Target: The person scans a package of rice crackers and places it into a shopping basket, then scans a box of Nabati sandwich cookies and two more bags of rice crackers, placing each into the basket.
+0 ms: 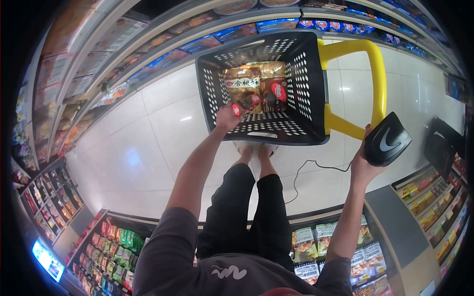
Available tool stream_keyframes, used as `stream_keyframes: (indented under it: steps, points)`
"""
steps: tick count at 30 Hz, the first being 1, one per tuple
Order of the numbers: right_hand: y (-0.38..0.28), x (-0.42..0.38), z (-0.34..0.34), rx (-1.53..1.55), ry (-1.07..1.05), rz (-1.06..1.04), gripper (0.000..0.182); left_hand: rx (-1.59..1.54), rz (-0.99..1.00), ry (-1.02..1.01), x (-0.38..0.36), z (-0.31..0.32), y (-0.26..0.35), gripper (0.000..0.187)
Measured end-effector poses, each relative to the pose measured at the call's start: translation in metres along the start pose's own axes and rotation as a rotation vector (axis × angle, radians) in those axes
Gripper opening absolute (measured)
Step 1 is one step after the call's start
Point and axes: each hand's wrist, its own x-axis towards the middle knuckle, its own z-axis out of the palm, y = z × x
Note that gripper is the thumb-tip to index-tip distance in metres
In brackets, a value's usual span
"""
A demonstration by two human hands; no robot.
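Note:
My left hand (226,118) reaches over the near left wall of a black perforated shopping basket (320,89), fingers closed on a small dark snack packet (253,100) with red labels. Beneath it in the basket lie a clear bag of brown pastries (242,83) with a white label and a red-and-brown Nabati pack (278,93). To the right, my right hand (364,165) is closed around a black object (390,140) with a white swoosh, right by the lower end of the basket's yellow handle (379,74). Its fingers are mostly hidden behind that object.
Stocked shelves (197,47) curve along the far side of the tiled floor (163,133). Behind me are racks of snack bags (116,241), with a lit screen (48,259) at lower left. A thin black cable (296,180) trails near my legs. More shelving (434,202) stands right.

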Motion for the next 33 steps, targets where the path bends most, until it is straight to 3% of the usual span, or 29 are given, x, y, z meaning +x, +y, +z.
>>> stream_keyframes:
  steps: [18,27,33]
  points:
    - [0.0,0.001,0.001,0.002,0.015,0.006,0.02,-0.057,-0.012,-0.004,0.002,-0.007,-0.005,0.063]
    - [-0.003,0.0,0.001,-0.008,0.018,0.032,0.02,-0.462,0.082,0.091,0.013,-0.019,-0.009,0.063]
    - [-0.007,0.006,-0.006,0.012,-0.033,0.107,0.021,-0.941,0.024,0.012,-0.017,-0.085,0.022,0.04]
